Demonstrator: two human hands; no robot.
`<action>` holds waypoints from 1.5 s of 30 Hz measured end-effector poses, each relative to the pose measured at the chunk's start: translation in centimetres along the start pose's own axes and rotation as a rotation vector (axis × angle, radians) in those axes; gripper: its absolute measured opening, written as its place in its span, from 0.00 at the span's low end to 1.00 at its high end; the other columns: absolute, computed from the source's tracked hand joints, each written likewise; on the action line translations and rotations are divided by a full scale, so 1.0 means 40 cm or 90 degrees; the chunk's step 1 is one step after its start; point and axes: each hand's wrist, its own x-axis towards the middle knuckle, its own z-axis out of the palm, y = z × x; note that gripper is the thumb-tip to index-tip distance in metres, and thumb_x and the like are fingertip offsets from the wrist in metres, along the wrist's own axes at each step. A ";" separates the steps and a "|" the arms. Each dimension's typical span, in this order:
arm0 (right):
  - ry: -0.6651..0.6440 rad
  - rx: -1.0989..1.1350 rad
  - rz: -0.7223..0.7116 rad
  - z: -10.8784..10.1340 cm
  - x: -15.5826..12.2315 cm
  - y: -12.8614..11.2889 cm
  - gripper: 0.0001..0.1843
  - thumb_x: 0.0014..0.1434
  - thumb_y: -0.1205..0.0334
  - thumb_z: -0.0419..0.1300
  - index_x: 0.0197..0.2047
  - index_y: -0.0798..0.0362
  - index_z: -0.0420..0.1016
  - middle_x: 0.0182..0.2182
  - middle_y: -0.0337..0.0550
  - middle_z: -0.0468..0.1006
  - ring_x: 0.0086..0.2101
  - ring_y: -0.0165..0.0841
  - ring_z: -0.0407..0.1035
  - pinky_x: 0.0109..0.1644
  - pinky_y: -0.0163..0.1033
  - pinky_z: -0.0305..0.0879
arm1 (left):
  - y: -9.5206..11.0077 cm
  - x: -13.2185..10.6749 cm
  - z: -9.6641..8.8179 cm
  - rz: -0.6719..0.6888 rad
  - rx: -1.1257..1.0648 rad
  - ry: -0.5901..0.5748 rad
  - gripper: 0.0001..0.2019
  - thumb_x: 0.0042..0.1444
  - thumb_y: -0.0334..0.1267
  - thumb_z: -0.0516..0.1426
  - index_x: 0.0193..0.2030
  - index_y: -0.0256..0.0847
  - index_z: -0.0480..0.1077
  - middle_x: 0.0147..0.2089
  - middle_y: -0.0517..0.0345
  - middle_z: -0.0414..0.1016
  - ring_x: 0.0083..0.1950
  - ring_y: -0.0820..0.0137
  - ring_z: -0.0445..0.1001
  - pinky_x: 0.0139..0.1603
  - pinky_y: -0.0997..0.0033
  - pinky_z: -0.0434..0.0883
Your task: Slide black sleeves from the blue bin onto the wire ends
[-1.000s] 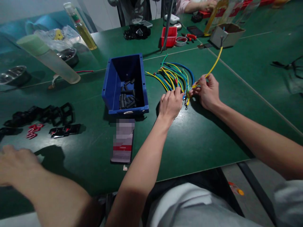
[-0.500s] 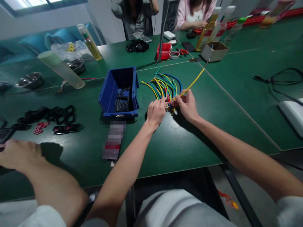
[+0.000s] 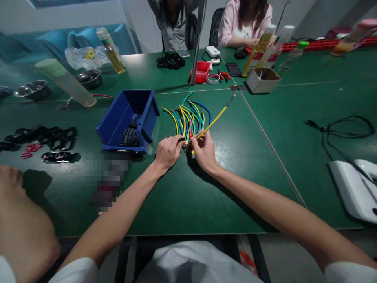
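Observation:
A fan of yellow, green and blue wires lies on the green table, their terminal ends gathered near my hands. My left hand is closed, pinching the gathered wire ends. My right hand is closed on one yellow wire, which slants up and to the right away from the bundle. Left of the wires stands a blue bin holding several short black sleeves.
A co-worker's arm fills the near left. Black plastic parts and small red pieces lie at the left. Far back: bottles, a red tray, a cardboard box, two seated people. A black cable and a white device lie at the right.
The view has tilted up and shifted, so the hands sit lower and more to the left. The yellow wire in my right hand has dropped lower, closer to the bundle.

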 end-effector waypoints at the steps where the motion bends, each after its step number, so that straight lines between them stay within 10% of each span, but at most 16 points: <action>1: 0.002 0.001 0.002 -0.001 -0.001 -0.001 0.10 0.59 0.55 0.59 0.41 0.46 0.62 0.33 0.37 0.75 0.31 0.33 0.74 0.38 0.42 0.72 | 0.000 -0.001 0.000 -0.008 -0.006 -0.012 0.12 0.67 0.43 0.49 0.49 0.41 0.69 0.42 0.52 0.79 0.40 0.66 0.77 0.45 0.66 0.69; 13: -0.009 0.023 -0.003 -0.006 0.003 0.002 0.08 0.58 0.56 0.59 0.39 0.47 0.64 0.32 0.37 0.75 0.31 0.33 0.72 0.39 0.42 0.70 | 0.011 0.008 -0.003 -0.094 -0.035 -0.032 0.12 0.65 0.45 0.49 0.47 0.42 0.68 0.45 0.52 0.77 0.47 0.65 0.75 0.51 0.65 0.70; 45: 0.125 0.004 -0.050 0.016 0.017 0.026 0.21 0.45 0.51 0.70 0.34 0.48 0.64 0.26 0.33 0.73 0.27 0.32 0.72 0.34 0.42 0.71 | 0.016 0.002 -0.031 0.017 0.000 -0.101 0.12 0.66 0.39 0.49 0.47 0.39 0.71 0.47 0.49 0.72 0.50 0.64 0.68 0.49 0.65 0.63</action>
